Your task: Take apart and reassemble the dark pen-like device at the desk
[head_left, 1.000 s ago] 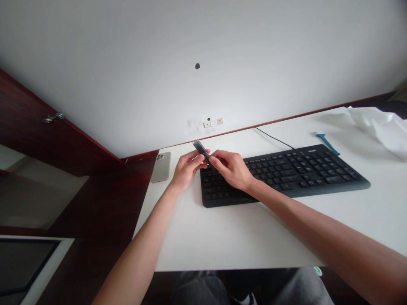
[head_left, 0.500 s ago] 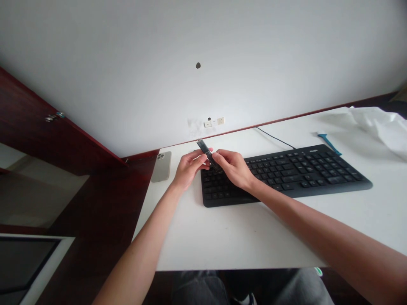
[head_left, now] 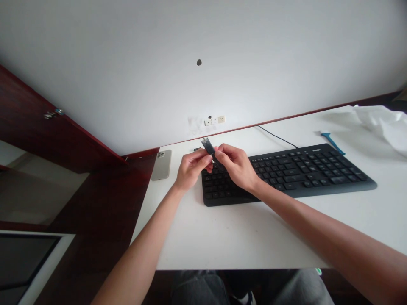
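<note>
Two-hand pinch: left hand (head_left: 192, 166) and right hand (head_left: 237, 166) both closed on small dark stick (head_left: 208, 147), above black keyboard (head_left: 286, 176). I worry: thin fingertip hold could slip, dropping it onto keys below hand.

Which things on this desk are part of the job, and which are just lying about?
Being handled: black flat stick, maybe a USB drive, held by left hand and right hand.

Lying about: black keyboard, silver phone, blue plastic strip, crumpled white sheet.
</note>
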Demonstrator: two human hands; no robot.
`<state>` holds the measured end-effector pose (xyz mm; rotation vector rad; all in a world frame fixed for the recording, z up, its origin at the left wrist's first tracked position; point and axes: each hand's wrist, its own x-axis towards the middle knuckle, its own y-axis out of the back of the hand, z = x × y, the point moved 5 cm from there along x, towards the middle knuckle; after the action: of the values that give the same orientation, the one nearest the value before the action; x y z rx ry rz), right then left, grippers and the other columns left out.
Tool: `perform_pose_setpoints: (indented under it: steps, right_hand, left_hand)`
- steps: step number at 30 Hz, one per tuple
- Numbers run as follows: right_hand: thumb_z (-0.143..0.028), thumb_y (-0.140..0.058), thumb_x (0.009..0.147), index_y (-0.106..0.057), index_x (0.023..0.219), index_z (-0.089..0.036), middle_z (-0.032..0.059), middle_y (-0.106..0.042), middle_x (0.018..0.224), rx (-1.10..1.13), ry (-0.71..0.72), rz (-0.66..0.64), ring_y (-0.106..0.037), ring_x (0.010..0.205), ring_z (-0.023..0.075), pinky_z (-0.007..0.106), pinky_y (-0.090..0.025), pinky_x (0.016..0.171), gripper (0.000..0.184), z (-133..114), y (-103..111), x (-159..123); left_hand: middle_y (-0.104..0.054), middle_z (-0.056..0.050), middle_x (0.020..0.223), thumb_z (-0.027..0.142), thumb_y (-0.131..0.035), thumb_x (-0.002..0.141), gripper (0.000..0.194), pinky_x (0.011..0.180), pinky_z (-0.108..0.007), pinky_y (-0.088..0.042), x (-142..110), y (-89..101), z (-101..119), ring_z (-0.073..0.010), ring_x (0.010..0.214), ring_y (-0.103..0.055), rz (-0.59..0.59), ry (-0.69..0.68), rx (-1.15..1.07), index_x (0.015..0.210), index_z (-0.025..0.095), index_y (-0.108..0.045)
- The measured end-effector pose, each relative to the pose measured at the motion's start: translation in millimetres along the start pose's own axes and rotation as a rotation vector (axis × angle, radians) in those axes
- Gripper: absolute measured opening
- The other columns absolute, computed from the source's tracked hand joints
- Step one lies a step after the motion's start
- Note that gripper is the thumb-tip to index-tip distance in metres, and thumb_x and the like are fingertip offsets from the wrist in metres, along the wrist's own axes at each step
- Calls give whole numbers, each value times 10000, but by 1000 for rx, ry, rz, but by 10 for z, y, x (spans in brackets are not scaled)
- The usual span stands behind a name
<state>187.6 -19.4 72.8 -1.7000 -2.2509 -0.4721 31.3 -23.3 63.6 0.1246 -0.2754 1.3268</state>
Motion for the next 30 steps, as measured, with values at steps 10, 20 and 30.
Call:
perform_pose_setpoints:
  steps: [10,20,30]
  right_hand:
    - [-517,-509,1044,-639,887,-202,29,-711,838,-27,34,-101,-582,754,168,308,-456,738,374,-5,-21,-5]
    - [-571,-734,891,-565,951,-221,1,-621,866,86,-43,64,-548,622,114,278,-450,548,394,99,131,97]
    - [-561,-727,889,-631,984,-185,50,-673,960,93,-197,144,-651,723,142,272,-557,600,400,296,218,153]
  left_hand:
    - [-669,-30,766,492,-842,832,391,561,-250,-478,27,3,-47,-119,645,-584,66,-3,-31,1068,181,-826]
    - [-749,-91,1124,497,-776,897,422,850,-283,-514,37,26,-170,-206,1002,-673,11,-34,222,1223,228,-773]
    - [-792,-83,950,403,-705,956,275,821,-323,-540,41,99,-317,-196,844,-703,78,-67,323,1089,194,-826]
